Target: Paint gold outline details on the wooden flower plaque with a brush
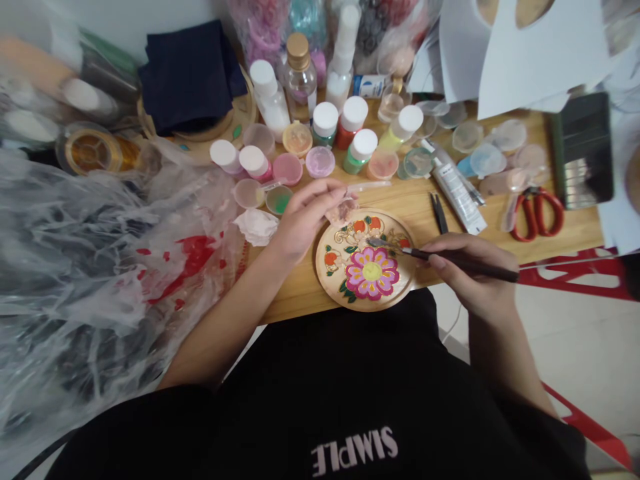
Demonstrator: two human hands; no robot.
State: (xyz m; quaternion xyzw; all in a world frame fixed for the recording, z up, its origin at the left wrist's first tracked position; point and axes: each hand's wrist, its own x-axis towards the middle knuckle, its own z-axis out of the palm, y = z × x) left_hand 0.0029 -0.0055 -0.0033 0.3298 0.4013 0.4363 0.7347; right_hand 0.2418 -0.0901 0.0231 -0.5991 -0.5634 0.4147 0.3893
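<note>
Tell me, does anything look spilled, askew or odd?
The wooden disc seems to overhang the near edge of the table, leaving part unsupported. Red patches mark the clear plastic on the left; whether spilled paint or printing, I can't tell.

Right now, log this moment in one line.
left hand: holding clear cup | right hand: holding dark-handled tool, tip over painted board | board: at table edge

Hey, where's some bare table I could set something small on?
Bare wood shows between the round board and the black tweezers, and between the silver tube and red scissors. Another patch lies between the left forearm and the board. Behind the board, jars and cups crowd together.
</note>
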